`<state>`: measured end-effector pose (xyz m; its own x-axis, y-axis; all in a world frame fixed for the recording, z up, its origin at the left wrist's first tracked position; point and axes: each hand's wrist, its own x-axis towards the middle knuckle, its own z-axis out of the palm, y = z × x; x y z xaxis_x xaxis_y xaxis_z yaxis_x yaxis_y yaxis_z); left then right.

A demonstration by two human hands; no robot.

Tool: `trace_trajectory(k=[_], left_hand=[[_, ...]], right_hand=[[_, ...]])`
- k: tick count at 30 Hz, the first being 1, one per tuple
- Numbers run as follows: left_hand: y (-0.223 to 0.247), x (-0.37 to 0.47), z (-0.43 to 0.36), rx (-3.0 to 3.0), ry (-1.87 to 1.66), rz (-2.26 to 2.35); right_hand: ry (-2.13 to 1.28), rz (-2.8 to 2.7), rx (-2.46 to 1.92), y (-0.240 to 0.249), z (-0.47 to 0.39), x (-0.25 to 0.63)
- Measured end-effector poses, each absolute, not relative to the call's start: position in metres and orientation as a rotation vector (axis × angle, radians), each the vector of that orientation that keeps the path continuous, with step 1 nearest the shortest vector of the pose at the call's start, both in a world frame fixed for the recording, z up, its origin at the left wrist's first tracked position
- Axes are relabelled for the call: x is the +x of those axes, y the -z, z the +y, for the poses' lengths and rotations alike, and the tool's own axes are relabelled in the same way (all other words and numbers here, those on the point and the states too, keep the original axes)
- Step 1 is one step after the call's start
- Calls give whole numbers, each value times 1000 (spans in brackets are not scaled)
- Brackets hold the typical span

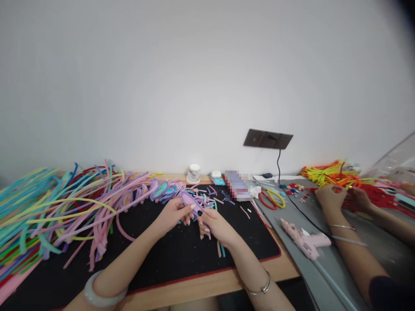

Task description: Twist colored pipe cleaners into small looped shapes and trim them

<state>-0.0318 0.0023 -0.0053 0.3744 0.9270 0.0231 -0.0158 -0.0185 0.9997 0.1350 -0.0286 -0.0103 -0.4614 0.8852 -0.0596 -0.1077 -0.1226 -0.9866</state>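
Observation:
Over the black mat [152, 263], my left hand [175, 214] pinches a flat oval piece of coiled purple and pink pipe cleaner [187, 199]. My right hand [216, 225] grips the lower end of the same piece, its fingers curled beneath. A small round black bit [199, 213] shows on the piece between both thumbs; what it is exactly I cannot make out. Behind my hands lie similar coiled pipe cleaner ovals [159, 190] in purple, pink and teal. Short pipe cleaner offcuts [221, 249] are scattered close to my right hand.
Long pastel pipe cleaners [97, 203] heap up on the left. A white cup [193, 172] stands by the wall. At right are a pink glue gun [306, 242], a black cord [300, 211], scissors [272, 198] and a co-worker's hands [333, 198] near red and yellow pipe cleaners [324, 175].

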Motion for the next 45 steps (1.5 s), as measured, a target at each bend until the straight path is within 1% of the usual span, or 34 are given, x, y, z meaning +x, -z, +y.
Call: trace_trajectory(k=[10,16,24,30,36,45], left_hand=[[4,-33,4,1306,-970,923],[8,-40,7,1267,-884,922],[9,-47,11,1356,-725,943],[2,-47,10,1447,-737,993],[0,-51,12,1617,-882,967],[-2,-52,11,1821,-959,1108]], right_hand=[[-1662,-1397,-952,14,-27,136],[-1659,-1387,-974,12,-27,137],[-1639,-1494,-1044,8,-28,141],[-1656,-1523,-1058,8,-29,143],[-1669,-1570,-1089,9,-30,145],[-1640,-1635,-1096,6,-30,146]])
